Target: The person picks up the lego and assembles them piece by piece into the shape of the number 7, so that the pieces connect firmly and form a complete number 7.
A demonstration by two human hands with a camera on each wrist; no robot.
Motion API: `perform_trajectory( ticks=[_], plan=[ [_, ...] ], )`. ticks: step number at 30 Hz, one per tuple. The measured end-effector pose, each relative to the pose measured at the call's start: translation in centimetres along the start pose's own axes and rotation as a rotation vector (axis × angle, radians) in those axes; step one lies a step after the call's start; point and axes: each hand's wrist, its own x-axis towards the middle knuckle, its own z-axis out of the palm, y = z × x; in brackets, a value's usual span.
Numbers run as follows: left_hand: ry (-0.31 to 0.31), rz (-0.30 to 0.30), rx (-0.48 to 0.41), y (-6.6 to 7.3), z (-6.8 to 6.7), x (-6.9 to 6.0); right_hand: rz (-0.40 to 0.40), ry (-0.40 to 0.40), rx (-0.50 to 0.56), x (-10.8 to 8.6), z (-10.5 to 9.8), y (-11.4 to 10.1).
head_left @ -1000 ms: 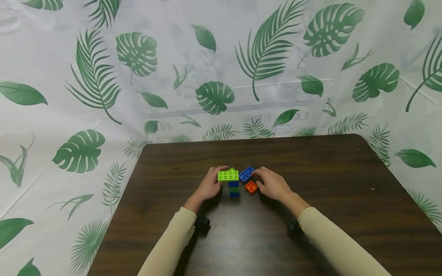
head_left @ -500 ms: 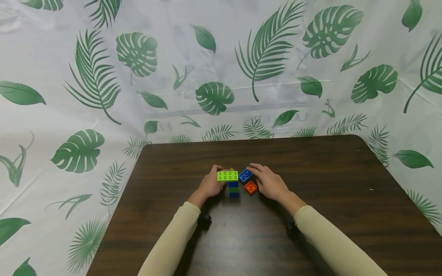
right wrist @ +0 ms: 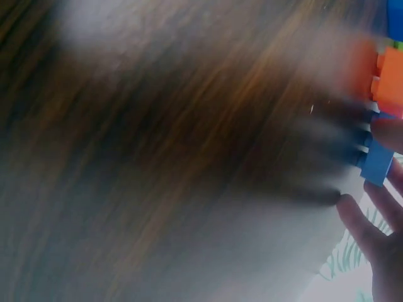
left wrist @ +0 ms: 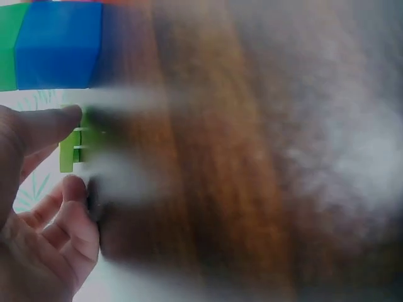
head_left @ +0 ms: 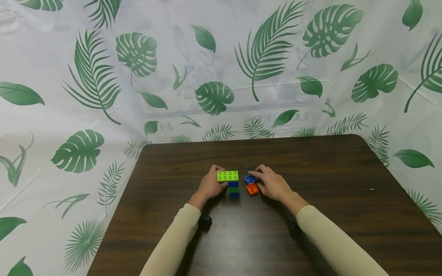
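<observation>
In the head view, a small tower of blue and green toy building bricks (head_left: 234, 190) stands upright, topped by a lime 2x4 brick (head_left: 228, 176) overhanging to the left. My left hand (head_left: 210, 186) is behind the tower; in the left wrist view its thumb and fingers hold a lime green brick (left wrist: 67, 157), hidden from the head view. To the tower's right, my right hand (head_left: 274, 186) pinches a blue brick (head_left: 250, 179) lying upside down, partly covered by the fingers. An orange 2x2 brick (head_left: 252, 189), hollow side up, sits beside the blue one.
Everything rests on a dark wood-grain table (head_left: 310, 161) whose far edge meets a white sheet (head_left: 193, 126) with green leaf prints. Both wrists carry a small black camera (head_left: 205, 222) close above the tabletop.
The blue brick has shifted right and slightly nearer under my right hand, and the orange brick has turned a little. My left hand has moved right, and the green brick behind the tower is now hidden.
</observation>
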Motion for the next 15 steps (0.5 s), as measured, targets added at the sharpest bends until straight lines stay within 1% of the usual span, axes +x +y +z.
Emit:
perform_trajectory(
  ticks=[3,5,9,11,12,15],
  plan=[
    [0.032,0.007,0.049,-0.1,0.2,-0.2,0.01,0.003,0.007,-0.2,0.2,0.5],
    [0.056,0.017,0.092,-0.2,0.4,-0.4,0.031,0.003,0.018,-0.3,0.2,0.7],
    [0.086,0.03,0.159,-0.4,0.3,-0.6,0.053,0.024,0.052,-0.4,-0.1,0.9],
    [0.096,0.033,0.158,-0.6,0.0,-0.8,0.057,0.025,0.055,-0.4,-0.3,1.0],
    [0.097,0.036,0.14,-0.7,-0.3,-0.9,0.058,0.023,0.055,-0.4,-0.3,1.1],
    [0.097,0.04,0.035,-1.0,-1.0,-1.3,0.078,0.01,0.054,-0.5,-0.6,1.2]
  ],
)
